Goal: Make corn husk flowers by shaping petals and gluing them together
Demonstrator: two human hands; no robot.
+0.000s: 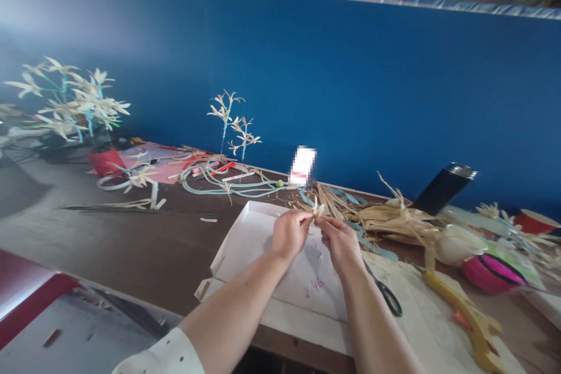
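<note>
Above a shallow white cardboard tray, my two hands meet at a small pale flower that looks made of dried husk. My left hand is closed, its thumb and fingertips pinching the flower's base from the left. From the other side, my right hand pinches the same spot, fingers bent. The flower's petals stick up past the fingertips; its lower end is hidden by them. Pink handwritten marks show on the tray floor. Dark-handled scissors lie to the right of my right forearm.
Dried husk strips are heaped behind and right of the tray. A black bottle leans there, near a pink pouch and a yellow tool. A lit phone stands at the wall. Leftward are pale tubing and a red flowerpot.
</note>
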